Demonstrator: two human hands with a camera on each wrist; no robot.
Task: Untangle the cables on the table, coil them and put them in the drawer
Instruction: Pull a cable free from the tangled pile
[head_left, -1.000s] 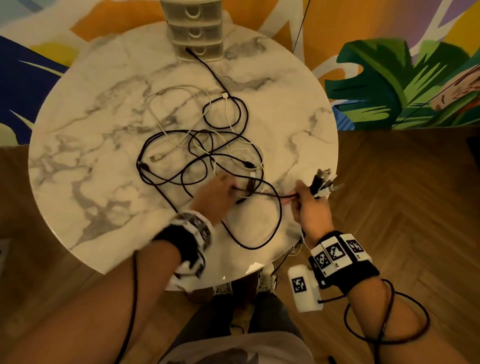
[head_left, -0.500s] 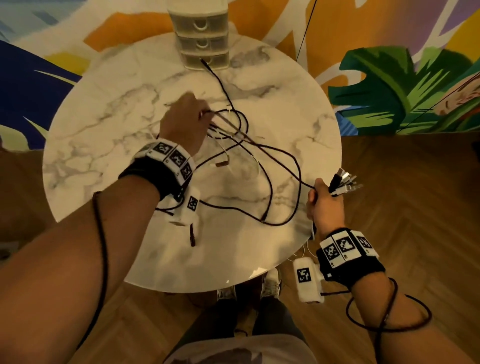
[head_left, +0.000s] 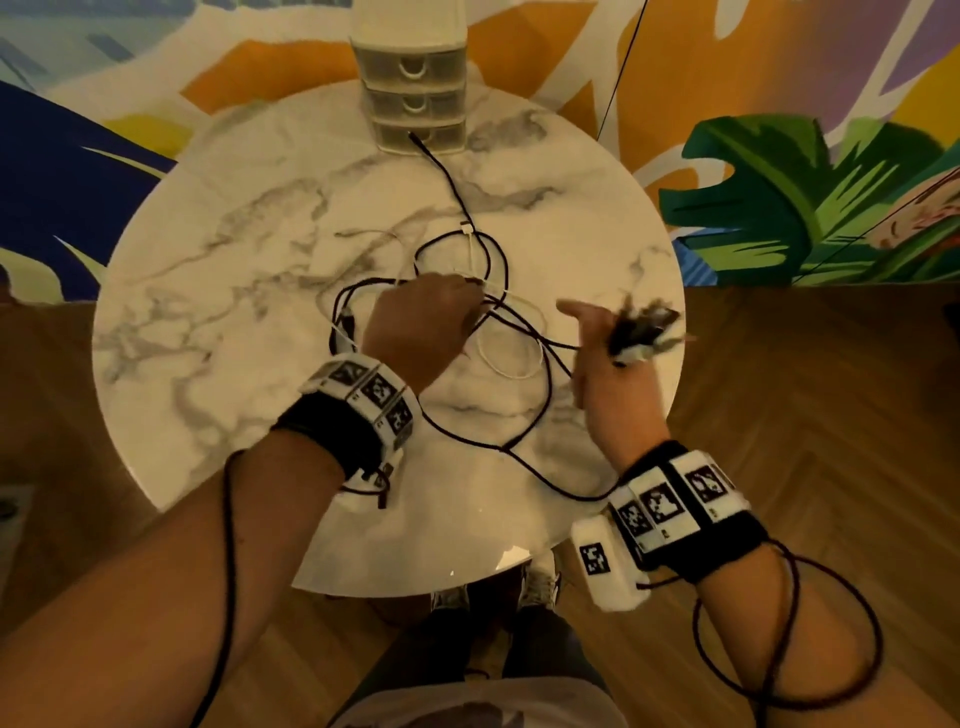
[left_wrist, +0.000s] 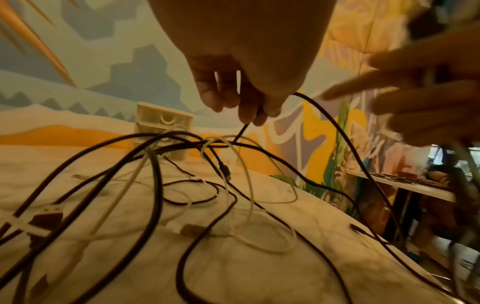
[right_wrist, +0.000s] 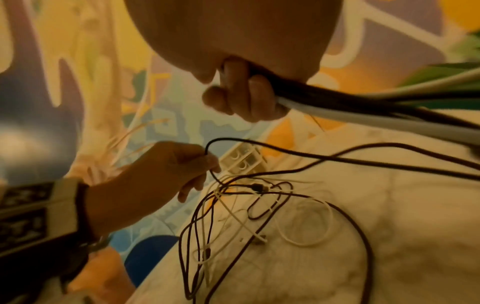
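Counter (head_left: 218, 291): round, marble-patterned, carrying the whole job. Its left part bears only stray loops of a white cable (head_left: 511, 358) and black cables (head_left: 467, 436), which lie crossed over one another at the centre, several plugs loose among them.

Left hand (head_left: 421, 322): over the middle of the tangle, raised off the counter. Its fingers (left_wrist: 249, 111) are curled and pinch one black cable, which rises from the knot into the grip and runs on to the right.

Drawer unit (head_left: 413, 98): three small drawers, at the far edge of the counter, all closed as far as can be seen. One black cable end lies just before the lowest drawer.

Right hand (head_left: 613, 374): near the right edge of the counter, clear of the surface. The fingers (right_wrist: 257, 96) are wrapped round a bundle of cable ends (head_left: 641, 332), black and white, with plugs projecting beyond the fist. In the head view the thumb stands out straight.

Assessment: the untangling step is in hand; nothing is coiled and nothing is in a drawer. The next move likely calls for drawing the pinched black cable free of the knot while the right hand holds the gathered ends steady. A sharp pull could tighten the crossings or drag loose plugs off the counter.
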